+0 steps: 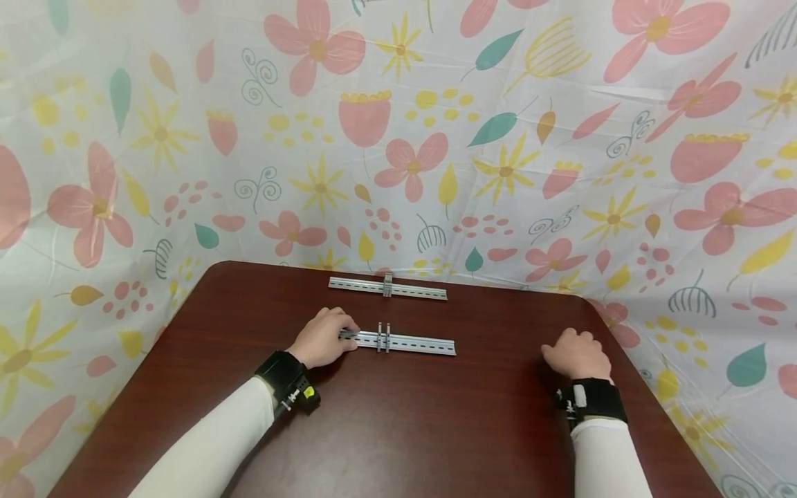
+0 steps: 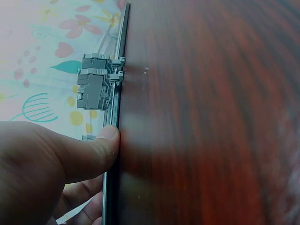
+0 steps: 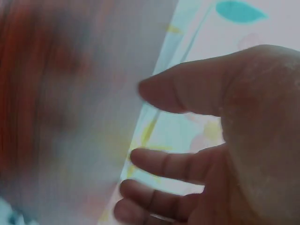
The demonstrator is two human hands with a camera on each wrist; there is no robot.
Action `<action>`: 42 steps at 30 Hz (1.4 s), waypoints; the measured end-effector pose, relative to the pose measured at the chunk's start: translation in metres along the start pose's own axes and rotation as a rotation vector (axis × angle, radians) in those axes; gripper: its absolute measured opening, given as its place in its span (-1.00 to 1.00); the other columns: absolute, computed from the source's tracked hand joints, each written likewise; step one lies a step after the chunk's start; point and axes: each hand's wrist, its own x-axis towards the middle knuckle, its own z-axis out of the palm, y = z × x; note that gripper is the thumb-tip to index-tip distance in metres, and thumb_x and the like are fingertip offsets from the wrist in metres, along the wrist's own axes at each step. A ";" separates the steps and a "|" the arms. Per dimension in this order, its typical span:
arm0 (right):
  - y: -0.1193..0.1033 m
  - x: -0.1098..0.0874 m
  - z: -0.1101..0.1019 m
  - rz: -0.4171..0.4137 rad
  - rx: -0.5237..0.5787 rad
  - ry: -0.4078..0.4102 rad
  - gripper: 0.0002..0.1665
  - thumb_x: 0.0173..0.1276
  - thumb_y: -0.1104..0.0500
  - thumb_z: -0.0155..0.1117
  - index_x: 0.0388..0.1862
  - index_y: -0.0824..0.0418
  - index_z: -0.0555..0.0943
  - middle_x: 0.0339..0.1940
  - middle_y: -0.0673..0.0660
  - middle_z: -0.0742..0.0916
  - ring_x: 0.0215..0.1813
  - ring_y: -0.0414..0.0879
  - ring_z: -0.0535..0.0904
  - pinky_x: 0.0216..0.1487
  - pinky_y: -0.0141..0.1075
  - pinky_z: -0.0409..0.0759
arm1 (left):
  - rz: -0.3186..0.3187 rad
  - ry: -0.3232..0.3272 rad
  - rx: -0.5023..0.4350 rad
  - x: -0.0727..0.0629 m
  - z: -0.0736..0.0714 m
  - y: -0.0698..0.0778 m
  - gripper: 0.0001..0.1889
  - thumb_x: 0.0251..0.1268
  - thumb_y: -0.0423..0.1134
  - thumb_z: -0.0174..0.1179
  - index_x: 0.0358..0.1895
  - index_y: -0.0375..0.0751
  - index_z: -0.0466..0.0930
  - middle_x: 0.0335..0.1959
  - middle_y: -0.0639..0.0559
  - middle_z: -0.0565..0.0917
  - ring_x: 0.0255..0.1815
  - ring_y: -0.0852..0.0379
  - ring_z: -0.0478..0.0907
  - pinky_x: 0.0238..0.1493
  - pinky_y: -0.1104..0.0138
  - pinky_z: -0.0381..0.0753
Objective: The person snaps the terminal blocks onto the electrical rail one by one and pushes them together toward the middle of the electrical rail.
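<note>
My left hand (image 1: 322, 339) grips the left end of a slotted metal DIN rail (image 1: 426, 344) lying across the table. In the left wrist view, the thumb presses on the edge of that rail (image 2: 123, 33), with the other fingers behind it. Two grey clip-on terminal pieces (image 1: 383, 337) sit on the rail just right of the hand, with a small gap between them. My right hand (image 1: 579, 354) is at the right side of the table and holds nothing; its fingers are relaxed and apart in the right wrist view.
A second DIN rail (image 1: 417, 292) lies farther back, near the rear edge, with grey pieces (image 1: 388, 285) at its middle. The dark red-brown table (image 1: 436, 429) has rounded rear corners. Behind it hangs a flower-patterned cloth (image 1: 411, 111).
</note>
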 end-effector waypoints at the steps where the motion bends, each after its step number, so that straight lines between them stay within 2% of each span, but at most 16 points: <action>1: 0.004 -0.002 -0.003 0.015 0.001 -0.017 0.02 0.62 -0.17 0.21 0.43 0.80 0.27 0.23 0.86 0.39 0.26 0.78 0.38 0.13 0.56 0.52 | 0.001 0.000 0.001 0.000 0.000 0.000 -0.78 0.46 -0.22 0.56 0.09 -0.09 0.86 0.02 0.04 0.71 0.10 -0.06 0.55 0.11 0.03 0.63; 4: 0.011 -0.011 -0.011 0.064 0.011 -0.075 0.06 0.63 -0.20 0.19 0.46 0.80 0.23 0.21 0.87 0.33 0.27 0.82 0.33 0.15 0.56 0.51 | -0.004 -0.001 -0.006 0.000 0.000 0.001 -0.78 0.46 -0.22 0.56 0.09 -0.09 0.86 0.03 0.04 0.71 0.10 -0.06 0.55 0.10 0.04 0.63; 9: 0.016 -0.027 -0.022 0.122 0.042 -0.163 0.01 0.65 -0.24 0.16 0.43 0.74 0.36 0.18 0.86 0.31 0.25 0.82 0.33 0.12 0.54 0.55 | -0.007 -0.001 -0.012 0.000 0.000 0.001 -0.78 0.46 -0.22 0.56 0.09 -0.10 0.85 0.03 0.04 0.71 0.09 -0.05 0.54 0.10 0.05 0.62; 14: 0.025 -0.030 -0.027 0.087 0.046 -0.243 -0.03 0.61 -0.27 0.20 0.33 0.69 0.52 0.20 0.89 0.36 0.20 0.79 0.43 0.15 0.56 0.54 | -0.001 0.002 -0.012 0.000 0.000 0.002 -0.78 0.46 -0.22 0.56 0.08 -0.10 0.86 0.03 0.04 0.72 0.10 -0.05 0.54 0.10 0.05 0.62; 18: 0.032 -0.026 -0.027 0.059 0.049 -0.306 -0.12 0.56 -0.25 0.30 0.22 0.63 0.64 0.22 0.79 0.55 0.20 0.63 0.55 0.21 0.47 0.57 | 0.002 0.003 -0.011 0.000 0.000 0.001 -0.79 0.46 -0.22 0.56 0.08 -0.09 0.86 0.02 0.04 0.71 0.10 -0.05 0.54 0.08 0.05 0.62; 21: 0.034 -0.025 -0.027 0.038 0.081 -0.329 -0.22 0.51 -0.19 0.38 0.14 0.58 0.68 0.09 0.60 0.69 0.12 0.46 0.63 0.20 0.36 0.61 | 0.001 -0.001 -0.012 0.000 0.000 0.001 -0.78 0.47 -0.22 0.55 0.08 -0.09 0.86 0.03 0.04 0.71 0.10 -0.05 0.54 0.09 0.05 0.61; 23: 0.035 -0.025 -0.026 0.027 0.111 -0.333 -0.33 0.46 -0.12 0.43 0.03 0.54 0.70 -0.04 0.46 0.73 0.00 0.32 0.66 0.13 0.25 0.65 | 0.002 -0.001 -0.013 0.000 0.000 0.001 -0.79 0.47 -0.23 0.55 0.08 -0.10 0.86 0.03 0.03 0.71 0.10 -0.06 0.54 0.09 0.04 0.62; 28: 0.035 -0.028 -0.025 0.023 0.171 -0.297 -0.72 0.30 0.11 0.49 -0.36 0.34 0.72 -0.41 0.15 0.65 -0.31 0.09 0.58 -0.22 -0.03 0.62 | -0.004 -0.009 -0.018 0.000 -0.001 0.001 -0.78 0.47 -0.23 0.55 0.09 -0.10 0.86 0.04 0.02 0.71 0.11 -0.06 0.53 0.11 0.03 0.61; 30: 0.035 -0.029 -0.024 0.025 0.187 -0.280 -0.79 0.25 0.17 0.48 -0.47 0.28 0.70 -0.51 0.09 0.60 -0.39 0.05 0.55 -0.31 -0.09 0.57 | -0.007 -0.011 -0.019 0.000 -0.001 0.001 -0.78 0.47 -0.22 0.55 0.09 -0.09 0.86 0.05 0.03 0.71 0.12 -0.06 0.54 0.13 0.03 0.61; 33: 0.037 -0.028 -0.024 0.032 0.191 -0.282 -0.78 0.23 0.16 0.50 -0.46 0.29 0.72 -0.51 0.09 0.61 -0.39 0.05 0.56 -0.31 -0.09 0.58 | -0.004 -0.008 -0.016 0.001 0.000 0.000 -0.79 0.47 -0.21 0.55 0.09 -0.08 0.86 0.05 0.04 0.72 0.12 -0.05 0.54 0.12 0.03 0.61; 37: 0.039 -0.024 -0.026 0.031 0.142 -0.313 -0.60 0.23 0.01 0.62 -0.30 0.36 0.76 -0.35 0.15 0.70 -0.24 0.10 0.61 -0.13 0.00 0.65 | -0.003 -0.008 -0.016 0.001 -0.001 -0.001 -0.79 0.47 -0.22 0.55 0.08 -0.08 0.86 0.05 0.04 0.72 0.12 -0.05 0.54 0.12 0.02 0.61; 40: 0.038 -0.024 -0.027 0.038 0.116 -0.337 -0.54 0.19 -0.05 0.67 -0.31 0.33 0.76 -0.32 0.17 0.72 -0.21 0.10 0.62 -0.09 0.03 0.68 | -0.002 -0.009 -0.015 0.001 -0.001 -0.001 -0.78 0.47 -0.22 0.55 0.09 -0.08 0.86 0.04 0.04 0.72 0.12 -0.05 0.54 0.12 0.03 0.62; 42: 0.036 -0.025 -0.027 0.038 0.119 -0.354 -0.59 0.17 -0.03 0.67 -0.35 0.30 0.75 -0.33 0.17 0.72 -0.24 0.08 0.62 -0.12 0.01 0.67 | -0.001 -0.008 -0.014 0.001 -0.001 -0.001 -0.78 0.46 -0.22 0.55 0.09 -0.09 0.86 0.04 0.04 0.72 0.12 -0.06 0.55 0.13 0.02 0.62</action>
